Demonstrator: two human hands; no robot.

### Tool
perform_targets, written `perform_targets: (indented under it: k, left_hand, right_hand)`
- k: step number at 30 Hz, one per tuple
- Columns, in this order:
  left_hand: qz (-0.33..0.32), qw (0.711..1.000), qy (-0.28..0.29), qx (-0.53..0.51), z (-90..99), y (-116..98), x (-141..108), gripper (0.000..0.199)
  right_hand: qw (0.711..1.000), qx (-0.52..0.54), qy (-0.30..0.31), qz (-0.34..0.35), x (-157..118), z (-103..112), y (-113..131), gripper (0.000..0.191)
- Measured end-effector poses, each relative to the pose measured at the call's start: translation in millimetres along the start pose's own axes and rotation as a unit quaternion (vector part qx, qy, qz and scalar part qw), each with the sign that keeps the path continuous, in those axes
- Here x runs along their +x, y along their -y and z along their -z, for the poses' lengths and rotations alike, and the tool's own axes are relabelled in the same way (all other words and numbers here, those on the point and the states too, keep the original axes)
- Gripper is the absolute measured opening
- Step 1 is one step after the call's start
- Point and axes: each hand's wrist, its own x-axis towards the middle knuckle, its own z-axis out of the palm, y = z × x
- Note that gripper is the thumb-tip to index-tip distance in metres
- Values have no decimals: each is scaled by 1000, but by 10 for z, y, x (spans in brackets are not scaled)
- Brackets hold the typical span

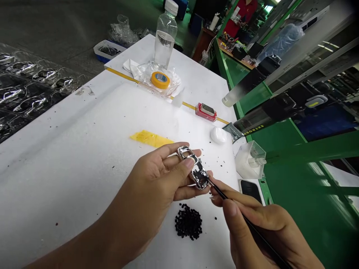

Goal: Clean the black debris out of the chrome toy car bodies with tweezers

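My left hand [165, 172] is closed around a small chrome car-shaped piece [199, 172], thumb on top and fingers underneath. The piece has open window-like gaps at its far end and black patches at its near end. In my right hand [258, 224] is a slim black pen-like tool [221, 193], pinched between thumb and fingers. The tool's tip meets the near end of the car-shaped piece; its exact shape is too small to make out. Below the hands, a pile of tiny black bits [189, 222] lies on the white work surface [70, 179].
Beyond my hands lies a yellow tape strip [151, 138]. Farther back are an orange tape roll [160, 80], a clear bottle [165, 41] and a red box [206, 112]. On the right are a white rounded case [218, 135], a clear container [250, 160] and a phone [251, 190].
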Motion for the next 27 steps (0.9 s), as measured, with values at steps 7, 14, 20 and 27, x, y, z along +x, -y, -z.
perform_targets:
  k: [7, 14, 20, 27]
  left_hand:
    - [-9, 1000, -22, 10, 0, 5, -14, 32]
    - [-27, 998, -19, 59, 28, 27, -12, 39]
    - [-22, 998, -23, 53, 12, 0, -15, 30]
    - [-33, 999, 13, 34, 26, -13, -17, 25]
  right_hand:
    - [1000, 1, 18, 12, -2, 15, -33, 17]
    - [998, -46, 36, -17, 40, 49, -12, 15]
    - [999, -6, 29, -32, 10, 15, 5, 16]
    - [1000, -11, 26, 5, 6, 42, -36, 18]
